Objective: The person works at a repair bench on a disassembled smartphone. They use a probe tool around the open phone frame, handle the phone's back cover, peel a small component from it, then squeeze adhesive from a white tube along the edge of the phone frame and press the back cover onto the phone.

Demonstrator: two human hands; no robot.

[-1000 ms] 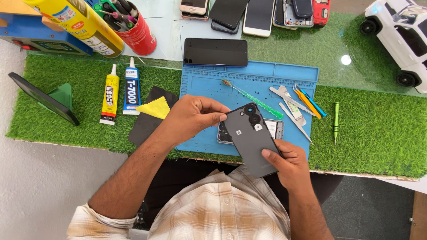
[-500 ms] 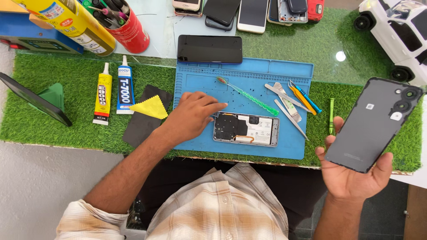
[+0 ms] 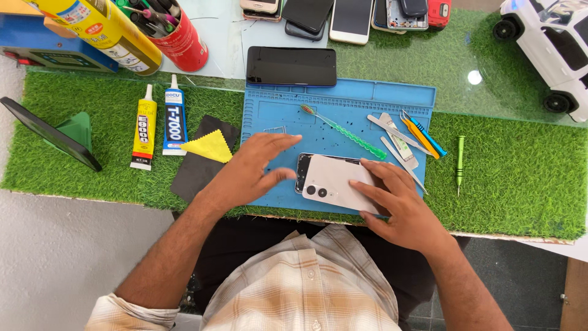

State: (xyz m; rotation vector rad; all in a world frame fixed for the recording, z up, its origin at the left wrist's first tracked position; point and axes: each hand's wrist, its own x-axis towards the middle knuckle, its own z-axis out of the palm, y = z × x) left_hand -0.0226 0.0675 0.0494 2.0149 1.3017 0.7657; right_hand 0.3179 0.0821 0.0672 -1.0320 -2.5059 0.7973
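Far left, one dark tablet (image 3: 49,133) is leaning on a green wedge stand (image 3: 76,127), propped so its face tilts up. Beside it two glue tubes are lying side by side, nozzles pointing away: one yellow glue tube (image 3: 144,130) and one blue-and-white glue tube (image 3: 174,117). One yellow cloth (image 3: 208,146) is sitting on a black pad (image 3: 201,160), both within reach of the left hand (image 3: 251,171). That hand is hovering half open over the blue work mat (image 3: 343,107), fingers spread, thumb just at the phone's left edge; it is gripping nothing. The white back cover (image 3: 334,181), two camera rings showing, is lying flat on the opened phone near the mat's front edge, seemingly being seated onto the frame. The right hand (image 3: 398,205) is pressing down on the cover's right end with flattened fingers, holding it in place rather than grasping it. Behind, one black phone (image 3: 291,66) is lying face up at the mat's back edge, and one green toothbrush (image 3: 346,132) is resting diagonally. To the right, a fanned cluster of pry tools (image 3: 404,138), about five, is lying ready; one green screwdriver (image 3: 459,160) is sitting apart on the grass.
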